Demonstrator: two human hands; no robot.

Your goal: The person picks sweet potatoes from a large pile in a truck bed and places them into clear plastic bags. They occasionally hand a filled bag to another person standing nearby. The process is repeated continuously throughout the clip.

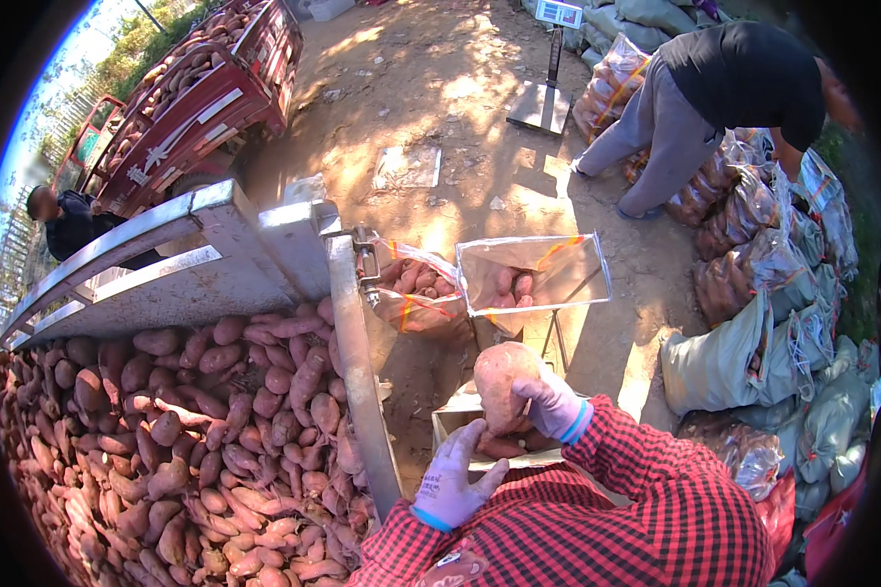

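Observation:
A large sweet potato (501, 378) is gripped in my right hand (556, 405), which wears a lilac glove with a blue cuff. My left hand (455, 473), gloved the same way, has its thumb and fingers apart and holds nothing. Its fingertips come close to the potato's lower end; whether they touch it I cannot tell. Below both hands stands an open bag (448, 424) with sweet potatoes in it, partly hidden by my hands. On my left, a big heap of sweet potatoes (213, 440) fills a truck bed.
The bed's metal side wall (367, 381) borders my left. Ahead are a propped-open bag (565, 293) and another bag (418, 312), both holding sweet potatoes. A person (734, 81) bends over filled sacks (734, 359) at right. A platform scale (539, 108) and loaded red truck (191, 110) stand farther off.

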